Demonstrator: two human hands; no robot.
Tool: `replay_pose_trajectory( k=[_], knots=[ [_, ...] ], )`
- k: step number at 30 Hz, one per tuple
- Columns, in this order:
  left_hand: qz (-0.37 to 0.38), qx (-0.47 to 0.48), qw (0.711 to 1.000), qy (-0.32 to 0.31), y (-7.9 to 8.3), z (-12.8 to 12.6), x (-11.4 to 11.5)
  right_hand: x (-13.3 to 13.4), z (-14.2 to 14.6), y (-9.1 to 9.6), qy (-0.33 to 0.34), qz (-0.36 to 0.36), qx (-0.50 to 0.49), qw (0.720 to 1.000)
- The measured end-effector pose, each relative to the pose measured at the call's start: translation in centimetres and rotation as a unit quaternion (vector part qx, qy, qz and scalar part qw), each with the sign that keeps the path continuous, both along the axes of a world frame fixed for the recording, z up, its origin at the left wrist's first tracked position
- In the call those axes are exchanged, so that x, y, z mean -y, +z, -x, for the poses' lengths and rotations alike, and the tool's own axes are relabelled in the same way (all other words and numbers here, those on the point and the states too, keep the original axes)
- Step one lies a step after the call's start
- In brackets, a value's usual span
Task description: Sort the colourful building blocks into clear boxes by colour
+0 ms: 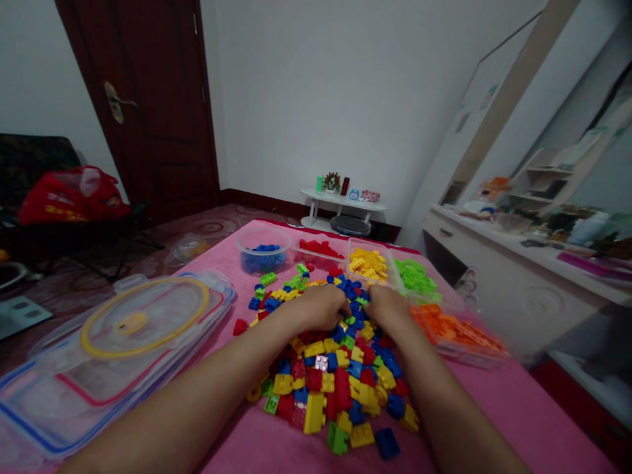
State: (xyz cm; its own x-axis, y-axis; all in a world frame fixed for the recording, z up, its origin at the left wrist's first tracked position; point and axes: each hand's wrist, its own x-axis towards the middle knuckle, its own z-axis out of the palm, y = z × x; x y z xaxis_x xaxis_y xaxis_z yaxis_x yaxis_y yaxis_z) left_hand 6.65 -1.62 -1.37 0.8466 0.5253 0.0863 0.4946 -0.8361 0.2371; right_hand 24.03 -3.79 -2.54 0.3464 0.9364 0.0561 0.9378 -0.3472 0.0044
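Observation:
A heap of mixed plastic building blocks (336, 382) in red, yellow, blue and green lies on a pink cloth (518, 408). Both hands reach into its far end. My left hand (320, 306) rests knuckles-up on the blocks with its fingers curled down into them. My right hand (388, 306) lies beside it, fingers also bent into the pile. What either hand grips is hidden among the blocks. Beyond the heap stand sorting containers: a round tub with blue blocks (263, 250), a tray of red blocks (320, 250), a tray of yellow blocks (368, 263), green blocks (417, 276) and orange blocks (457, 329).
Several clear container lids (113, 342) are stacked on the left of the cloth. A dark wooden door (148, 99) and a red bag (69, 194) are at the back left. A small white stand (343, 201) is against the far wall, and a white dresser (518, 276) is on the right.

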Motion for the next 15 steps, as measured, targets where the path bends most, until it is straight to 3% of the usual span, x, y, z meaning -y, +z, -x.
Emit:
replay_pose_trajectory(
  k=[10, 15],
  knots=[
    [0.016, 0.02, 0.999, 0.045, -0.8, -0.3, 0.4, 0.4, -0.7, 0.1, 0.016, -0.004, 0.017, 1.0],
    [0.048, 0.09, 0.991, 0.089, -1.0, -0.4, -0.3, 0.5, -2.2, 1.4, 0.075, -0.059, -0.153, 0.984]
  ],
)
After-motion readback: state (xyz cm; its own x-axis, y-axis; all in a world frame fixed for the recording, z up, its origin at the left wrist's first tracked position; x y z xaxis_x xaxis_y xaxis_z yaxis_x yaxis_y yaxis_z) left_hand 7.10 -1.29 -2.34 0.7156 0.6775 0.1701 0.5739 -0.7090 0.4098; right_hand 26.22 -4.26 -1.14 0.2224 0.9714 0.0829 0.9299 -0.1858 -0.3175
